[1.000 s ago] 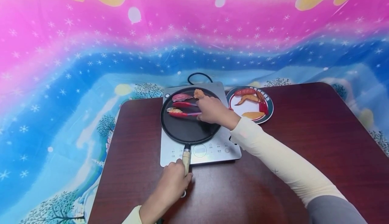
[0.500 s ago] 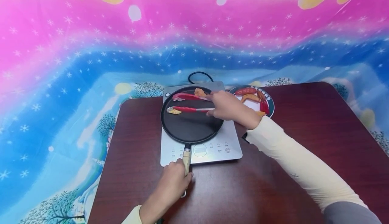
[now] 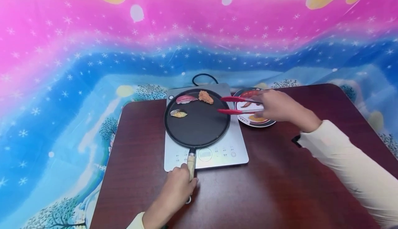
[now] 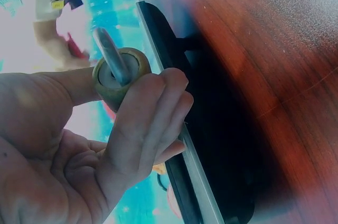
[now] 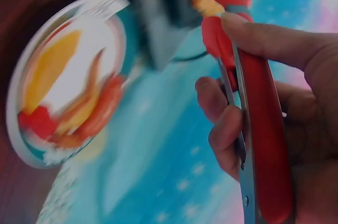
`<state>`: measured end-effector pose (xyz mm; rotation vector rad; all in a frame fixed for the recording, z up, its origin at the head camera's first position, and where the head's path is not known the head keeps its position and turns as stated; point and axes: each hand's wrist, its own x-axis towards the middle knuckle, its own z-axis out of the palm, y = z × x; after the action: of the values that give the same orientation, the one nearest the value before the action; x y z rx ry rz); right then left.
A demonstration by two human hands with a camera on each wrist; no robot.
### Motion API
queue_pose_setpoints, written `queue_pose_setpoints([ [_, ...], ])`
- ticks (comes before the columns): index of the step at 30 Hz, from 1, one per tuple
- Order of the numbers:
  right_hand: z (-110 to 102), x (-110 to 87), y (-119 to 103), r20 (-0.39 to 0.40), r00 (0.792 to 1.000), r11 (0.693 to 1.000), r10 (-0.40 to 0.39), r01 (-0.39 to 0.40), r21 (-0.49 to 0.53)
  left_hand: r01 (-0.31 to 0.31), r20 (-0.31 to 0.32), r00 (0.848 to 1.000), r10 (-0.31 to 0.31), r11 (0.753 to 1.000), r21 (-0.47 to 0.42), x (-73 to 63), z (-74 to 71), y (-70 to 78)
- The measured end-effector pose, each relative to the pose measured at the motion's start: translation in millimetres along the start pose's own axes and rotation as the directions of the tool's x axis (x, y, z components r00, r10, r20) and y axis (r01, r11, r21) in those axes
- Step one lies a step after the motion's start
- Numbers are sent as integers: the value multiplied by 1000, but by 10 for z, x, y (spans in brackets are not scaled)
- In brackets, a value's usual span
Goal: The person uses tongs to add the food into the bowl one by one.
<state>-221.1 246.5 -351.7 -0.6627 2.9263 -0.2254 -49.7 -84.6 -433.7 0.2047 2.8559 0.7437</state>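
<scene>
My left hand (image 3: 178, 184) grips the pale wooden handle (image 3: 191, 163) of a black frying pan (image 3: 197, 127). In the left wrist view my fingers curl round its end, where a metal ring (image 4: 112, 57) hangs. My right hand (image 3: 278, 106) holds red-tipped tongs (image 3: 230, 112) by their arms. Their tips are spread with nothing between them, over the pan's right rim. Inside the pan lie a pink-topped piece of food (image 3: 186, 99), a crumbly orange-brown piece (image 3: 206, 97) and a yellow-grey piece (image 3: 179, 113).
The pan sits on a silver induction cooker (image 3: 220, 158) on a dark wooden table (image 3: 311, 125). Right of it stands a plate (image 3: 261, 125) bearing a sausage (image 5: 105, 105), a yellow piece (image 5: 53, 68), a red piece (image 5: 38, 122) and a brown wing-like piece. A patterned cloth hangs behind.
My right hand has moved right with the tongs, from over the pan towards the plate. The crumbly piece lies in full view in the pan. My left hand has stayed on the handle.
</scene>
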Motion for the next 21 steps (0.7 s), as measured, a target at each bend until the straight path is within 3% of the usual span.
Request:
queue_pose_setpoints([
  [11,2,-408,666,93,991,994,97,-91,-64,1,12,1000,-1,1000,-17,-9,10,-2],
  [21,-77,-486,1004,142,978,975,150,-122,-187,-26,-9,1000,26,1000,-4,-6,-6,-22],
])
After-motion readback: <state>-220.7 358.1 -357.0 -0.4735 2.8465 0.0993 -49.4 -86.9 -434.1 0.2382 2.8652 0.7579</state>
